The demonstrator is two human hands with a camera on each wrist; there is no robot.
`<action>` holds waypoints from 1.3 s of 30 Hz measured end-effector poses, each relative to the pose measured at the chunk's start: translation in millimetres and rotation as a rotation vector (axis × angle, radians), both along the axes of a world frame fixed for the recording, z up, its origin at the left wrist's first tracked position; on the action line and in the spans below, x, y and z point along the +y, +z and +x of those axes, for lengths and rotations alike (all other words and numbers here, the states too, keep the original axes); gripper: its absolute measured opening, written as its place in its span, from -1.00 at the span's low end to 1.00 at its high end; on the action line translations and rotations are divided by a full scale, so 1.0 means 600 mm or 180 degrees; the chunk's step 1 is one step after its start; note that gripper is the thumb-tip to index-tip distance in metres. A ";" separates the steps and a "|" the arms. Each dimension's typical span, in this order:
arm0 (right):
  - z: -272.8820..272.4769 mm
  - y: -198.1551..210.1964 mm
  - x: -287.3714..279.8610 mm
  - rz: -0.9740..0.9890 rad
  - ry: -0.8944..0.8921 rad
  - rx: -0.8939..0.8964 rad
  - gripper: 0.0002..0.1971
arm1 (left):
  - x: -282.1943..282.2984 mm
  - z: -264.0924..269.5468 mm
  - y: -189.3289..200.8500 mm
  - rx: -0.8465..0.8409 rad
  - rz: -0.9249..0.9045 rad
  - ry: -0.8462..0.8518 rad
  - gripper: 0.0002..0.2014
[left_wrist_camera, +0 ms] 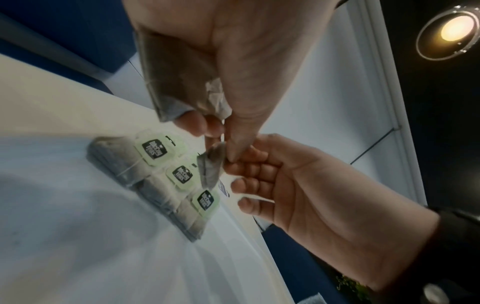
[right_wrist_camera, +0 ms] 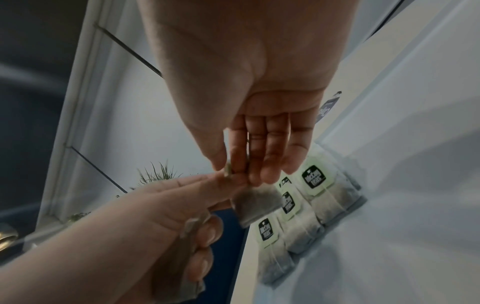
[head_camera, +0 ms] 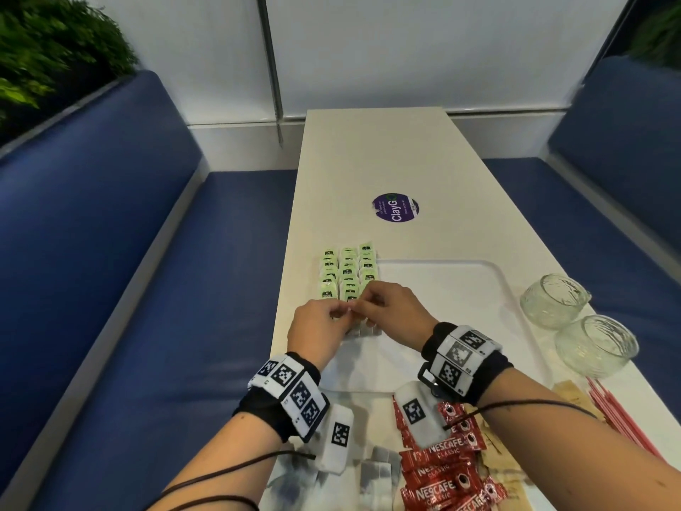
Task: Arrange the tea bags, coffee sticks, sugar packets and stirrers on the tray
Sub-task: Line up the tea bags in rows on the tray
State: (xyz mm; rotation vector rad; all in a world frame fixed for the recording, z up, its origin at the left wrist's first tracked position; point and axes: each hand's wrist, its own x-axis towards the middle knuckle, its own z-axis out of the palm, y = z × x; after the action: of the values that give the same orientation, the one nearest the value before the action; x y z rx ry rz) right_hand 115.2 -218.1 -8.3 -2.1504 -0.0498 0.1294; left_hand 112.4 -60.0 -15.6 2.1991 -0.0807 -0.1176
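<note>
Three columns of grey paper tea bags with pale green tags lie along the clear plastic tray at the white tabletop's left edge, red coffee sticks heaped nearer.

Left wrist: left hand clenches spare bags, its grip pinching one light, limp bag.

Right wrist: right hand pinches its tag, the safest hold.

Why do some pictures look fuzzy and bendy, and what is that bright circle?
Head view: sharp in the middle, but the benches curve at the edges. Left wrist view: the bright circle is a ceiling lamp glaring; the tray is smeared. Right wrist view: the right hand looms huge and soft, and the tea bags are slightly blurred.
</note>
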 end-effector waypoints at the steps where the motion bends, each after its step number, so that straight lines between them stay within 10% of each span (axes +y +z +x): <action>1: 0.000 0.001 -0.004 0.0004 -0.0040 -0.0043 -0.82 | 0.004 0.000 0.001 0.0055 -0.0131 0.0012 -0.90; 23: 0.038 -0.047 0.066 -0.0622 0.0337 0.0252 -0.89 | 0.074 0.030 0.001 0.1079 -0.1570 0.1278 -0.47; 39: -0.002 0.004 0.046 -0.0323 0.0647 -0.0326 -0.85 | 0.002 0.020 0.027 0.1632 -0.2051 0.0609 -0.29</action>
State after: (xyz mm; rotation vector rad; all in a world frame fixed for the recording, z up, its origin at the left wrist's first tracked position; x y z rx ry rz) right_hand 113.9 -190.4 -6.0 -2.2486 -0.3280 0.1421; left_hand 124.6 -58.9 0.8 1.4723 0.3346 -0.4732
